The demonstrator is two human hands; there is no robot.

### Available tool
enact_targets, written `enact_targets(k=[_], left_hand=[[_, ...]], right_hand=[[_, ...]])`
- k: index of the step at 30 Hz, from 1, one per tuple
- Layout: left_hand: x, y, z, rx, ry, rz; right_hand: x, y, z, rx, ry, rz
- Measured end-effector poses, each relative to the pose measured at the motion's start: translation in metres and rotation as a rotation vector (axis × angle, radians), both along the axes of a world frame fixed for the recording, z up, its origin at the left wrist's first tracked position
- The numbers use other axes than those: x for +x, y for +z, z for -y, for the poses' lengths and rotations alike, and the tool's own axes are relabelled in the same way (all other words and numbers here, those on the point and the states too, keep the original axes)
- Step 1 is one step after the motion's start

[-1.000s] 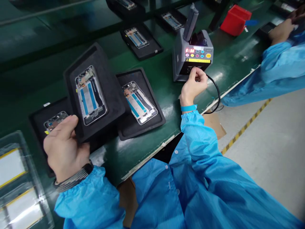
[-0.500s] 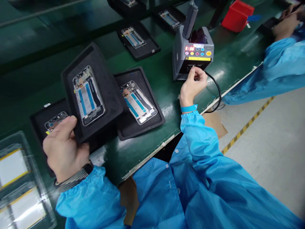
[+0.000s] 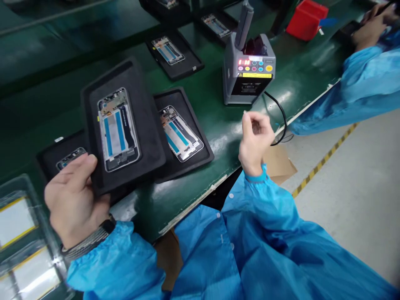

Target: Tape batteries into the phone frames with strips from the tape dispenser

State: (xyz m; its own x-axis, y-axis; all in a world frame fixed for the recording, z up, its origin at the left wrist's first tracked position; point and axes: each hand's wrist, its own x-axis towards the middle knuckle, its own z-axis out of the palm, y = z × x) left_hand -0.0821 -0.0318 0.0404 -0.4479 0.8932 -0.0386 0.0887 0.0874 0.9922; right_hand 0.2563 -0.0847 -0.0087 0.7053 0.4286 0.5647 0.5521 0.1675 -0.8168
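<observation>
My left hand is closed on the near left edge of a black tray, tilted up above the bench. In that tray lies an opened phone with blue strips and a dark flex cable. My right hand is pinched in front of a grey tape dispenser with a lit red display. A tiny pale piece of tape shows at its fingertips. Behind the raised tray, a second black tray holds another opened phone. A third phone is partly hidden behind my left hand.
A clear plastic tray with white, yellow-edged battery packs sits at left. More trayed phones line the back. A red bin and a co-worker's sleeve are at right. A black cable loops over the bench edge.
My right hand has drawn back from the dispenser's front toward me, still pinched. The raised tray has shifted slightly right and down, with my left hand still on its edge.
</observation>
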Motion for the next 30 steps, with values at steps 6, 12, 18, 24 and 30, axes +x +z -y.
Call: enact_targets(k=[6,12,18,24,30], left_hand=[[0.015,0.016,0.012,-0.019,-0.041,0.059],[0.041,0.020,0.015,-0.065,-0.024,0.102],[0.067,0.022,0.012,0.020,-0.022,-0.018],[0.077,0.008,0.017,0.095,-0.019,-0.203],[0.072,-0.011,0.013,0.170,-0.026,-0.404]], right_hand=[[-0.019,0.005,0.138,-0.216,0.275,-0.459],[0.001,-0.031,0.178,-0.189,0.154,-0.628],[-0.002,-0.059,0.187,-0.155,0.249,-0.744],[-0.001,-0.061,0.182,-0.270,0.526,-0.811],[-0.018,-0.073,0.181,-0.405,0.736,-0.938]])
